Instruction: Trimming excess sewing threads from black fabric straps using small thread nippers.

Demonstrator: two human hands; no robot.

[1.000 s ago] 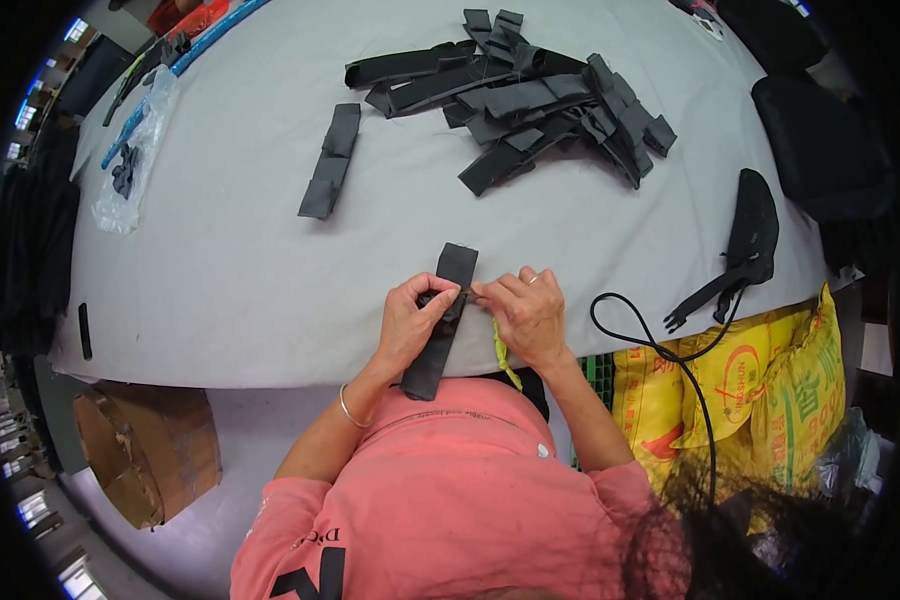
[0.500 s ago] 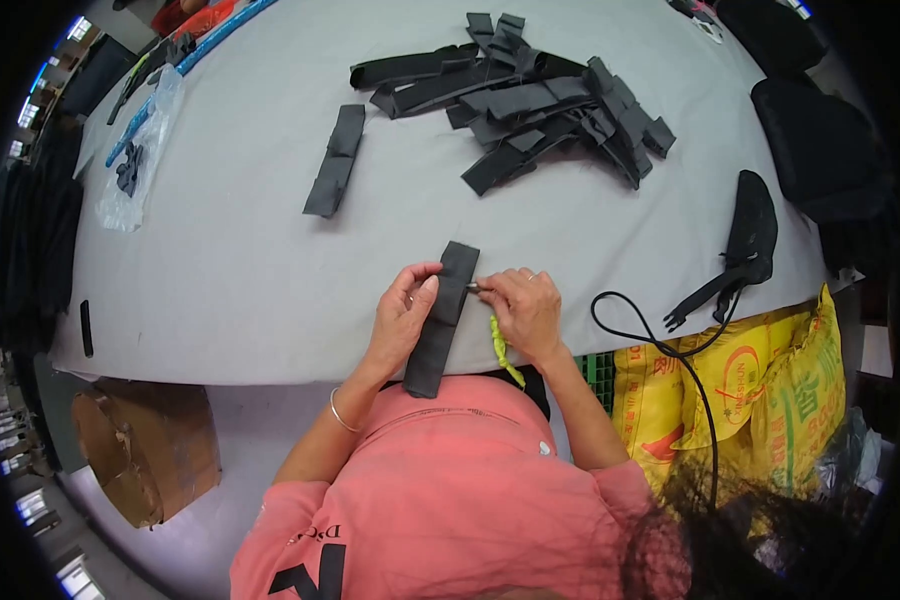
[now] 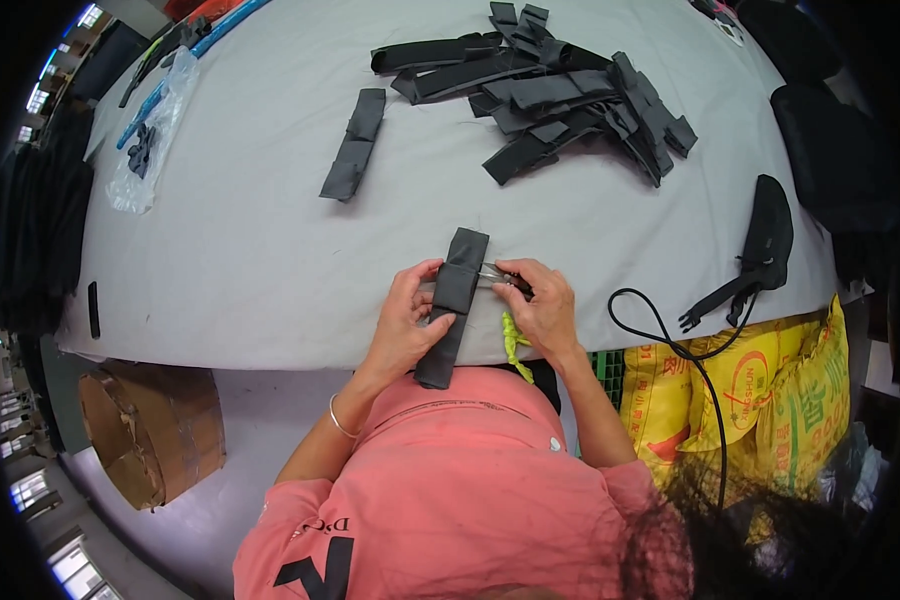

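— Where's the strip she's working on?

— The black fabric strip (image 3: 453, 303) lies at the near edge of the grey tabletop (image 3: 260, 250), long axis running away from her, its lower end hanging past the edge toward her pink shirt (image 3: 450, 490). It sits between the two hands.

— Which hand is on it?

— The left hand (image 3: 405, 325) is closed on the strip's middle from the left side, thumb on top. The right hand (image 3: 548, 310) is just beside it on the right, fingers pinched narrow around a small metal snipping tool (image 3: 500, 276) (its tip points left at the strip's edge; whether it touches I can't tell). A yellow-green cord (image 3: 513, 345) dangles under that hand.

— And the count?

— One strip in hand. Farther up, a short stack of strips (image 3: 354, 143) lies alone to the left, and a loose pile of strips (image 3: 560, 95) sits upper right, too tangled to count. One black handled tool (image 3: 760, 245) with a cable (image 3: 670, 340) lies at the right edge.
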